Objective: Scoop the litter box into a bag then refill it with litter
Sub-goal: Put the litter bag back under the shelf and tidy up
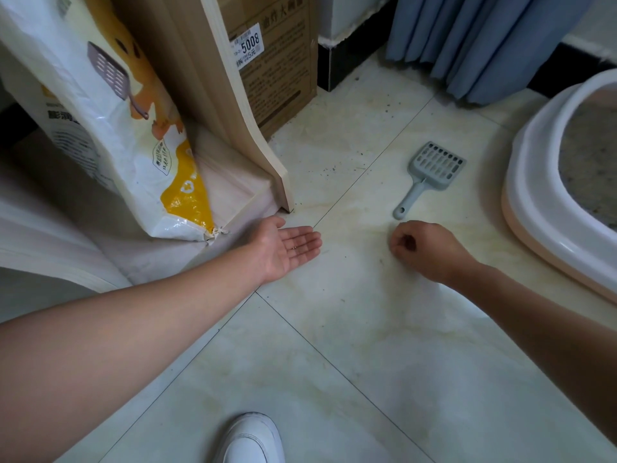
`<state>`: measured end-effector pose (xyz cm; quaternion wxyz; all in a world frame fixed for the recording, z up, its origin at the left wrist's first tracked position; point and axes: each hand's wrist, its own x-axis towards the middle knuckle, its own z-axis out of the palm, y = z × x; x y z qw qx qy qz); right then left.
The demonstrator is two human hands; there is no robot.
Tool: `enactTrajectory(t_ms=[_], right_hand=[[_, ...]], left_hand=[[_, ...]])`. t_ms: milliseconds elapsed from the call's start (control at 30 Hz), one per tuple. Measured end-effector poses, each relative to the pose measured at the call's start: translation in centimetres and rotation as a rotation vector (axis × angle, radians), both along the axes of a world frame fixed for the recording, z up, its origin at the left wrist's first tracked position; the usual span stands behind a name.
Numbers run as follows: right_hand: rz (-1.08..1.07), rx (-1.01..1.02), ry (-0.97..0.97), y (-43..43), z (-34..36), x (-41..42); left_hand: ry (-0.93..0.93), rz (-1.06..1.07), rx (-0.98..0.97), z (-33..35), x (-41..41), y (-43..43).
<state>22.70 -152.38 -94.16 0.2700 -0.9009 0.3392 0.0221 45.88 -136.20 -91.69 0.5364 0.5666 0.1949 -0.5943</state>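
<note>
My left hand [287,250] lies palm up and flat just above the tiled floor, with a few tiny grains on the palm. My right hand [424,250] is to its right, fingers curled down against the floor; I cannot tell whether they pinch a grain. A grey slotted scoop [430,173] lies on the floor beyond my right hand, handle toward me. The white and pink litter box [547,208] with grey litter sits at the right edge. A white and yellow litter bag [133,138] stands at the left on a low shelf.
A wooden board [233,105] leans behind the bag, with a cardboard box [277,71] beyond it. Blue curtains [484,45] hang at the back. Dark grains are scattered on the tiles [350,329] near the box. My white shoe [250,439] is at the bottom.
</note>
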Motion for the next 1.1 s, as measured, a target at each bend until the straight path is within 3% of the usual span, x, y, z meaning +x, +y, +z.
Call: enactTrajectory(t_ms=[233,433,733,900,1100], right_hand=[[0.053,0.002,-0.129,3.3,-0.1,3.4],[0.158,-0.109,-0.073,5.4,-1.1,6.3],[0.028,-0.094,0.011,3.8,-1.0,5.9],[-0.176,-0.012,-0.055,1.3,-0.5,4.3],[-0.072,0.092,0.013,0.1,0.1,1.0]], left_hand=[[-0.021,0.003,0.013,0.0,-0.3,0.0],[-0.029,-0.009,0.016,-0.1,-0.2,0.2],[-0.019,0.004,0.016,-0.4,0.3,0.3],[-0.01,-0.014,-0.004,-0.3,-0.2,-0.2],[-0.007,-0.028,-0.01,-0.2,-0.3,-0.3]])
